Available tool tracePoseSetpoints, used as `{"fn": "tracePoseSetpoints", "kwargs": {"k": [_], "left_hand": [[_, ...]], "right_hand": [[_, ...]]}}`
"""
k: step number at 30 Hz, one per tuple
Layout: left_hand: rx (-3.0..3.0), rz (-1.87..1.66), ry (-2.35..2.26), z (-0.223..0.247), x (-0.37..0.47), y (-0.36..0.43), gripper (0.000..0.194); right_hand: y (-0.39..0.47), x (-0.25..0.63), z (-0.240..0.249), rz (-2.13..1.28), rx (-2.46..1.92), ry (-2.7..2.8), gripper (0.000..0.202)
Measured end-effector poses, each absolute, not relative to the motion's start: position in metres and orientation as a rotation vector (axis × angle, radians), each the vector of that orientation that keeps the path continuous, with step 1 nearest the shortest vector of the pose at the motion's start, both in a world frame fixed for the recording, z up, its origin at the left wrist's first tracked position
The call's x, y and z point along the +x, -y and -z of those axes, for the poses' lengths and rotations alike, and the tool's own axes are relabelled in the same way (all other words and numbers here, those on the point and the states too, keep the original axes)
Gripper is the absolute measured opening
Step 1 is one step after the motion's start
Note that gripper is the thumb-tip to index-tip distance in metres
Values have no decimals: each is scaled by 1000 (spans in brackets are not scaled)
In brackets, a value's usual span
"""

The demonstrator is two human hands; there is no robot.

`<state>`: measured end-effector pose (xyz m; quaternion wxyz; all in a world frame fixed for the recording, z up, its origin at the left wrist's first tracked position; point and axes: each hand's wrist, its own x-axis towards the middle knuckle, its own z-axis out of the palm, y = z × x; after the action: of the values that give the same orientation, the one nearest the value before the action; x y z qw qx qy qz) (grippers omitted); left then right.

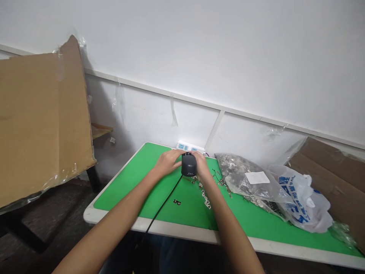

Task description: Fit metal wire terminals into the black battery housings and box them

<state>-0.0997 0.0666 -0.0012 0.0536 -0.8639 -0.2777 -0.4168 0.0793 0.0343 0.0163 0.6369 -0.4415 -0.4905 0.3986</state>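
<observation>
My left hand (169, 161) and my right hand (200, 164) meet over the green table (122, 190). Between them, in front of their fingertips, is a black rounded device (189, 166) with small pale marks and a black cable (161, 208) running down towards my lap. The fingers of both hands are bent in towards its top edge and partly hidden by it. Whatever they pinch there cannot be made out. Small metal pieces (204, 196) lie in a line beside my right wrist, and one dark two-ringed metal piece (177, 202) lies nearer to me.
A clear plastic bag (238, 173) full of small parts lies on the right, with a white card (257, 177) on it. Beside it are a white printed bag (309, 207) and cardboard (333, 182). A power strip (189, 147) stands at the back; a large cardboard sheet (42, 121) is left.
</observation>
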Motion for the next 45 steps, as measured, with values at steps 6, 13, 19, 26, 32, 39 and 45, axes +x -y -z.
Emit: {"fn": "tracePoseSetpoints", "kwargs": {"k": [6, 13, 19, 26, 32, 39, 45], "left_hand": [[-2540, 1307, 701, 0, -100, -67, 32], [-2370, 1433, 617, -7, -97, -63, 50], [-2390, 1382, 603, -15, -97, -61, 60], [-2652, 1397, 640, -6, -89, -48, 85], [-2656, 1441, 910, 5, -70, -44, 98], [-2754, 1779, 792, -2, -74, -52, 83], [-3020, 1881, 697, 1, -75, -56, 79]], "right_hand": [[-28, 79, -21, -671, -1093, 1240, 31], [-17, 76, -23, -270, -890, 1461, 36], [-13, 84, -22, 66, -878, 1465, 37], [-12, 78, -19, 30, -970, 1256, 42], [-7, 63, -17, -169, -956, 1179, 46], [-11, 62, -8, 90, -810, 1417, 43], [-9, 74, -18, 400, -725, 1599, 48]]}}
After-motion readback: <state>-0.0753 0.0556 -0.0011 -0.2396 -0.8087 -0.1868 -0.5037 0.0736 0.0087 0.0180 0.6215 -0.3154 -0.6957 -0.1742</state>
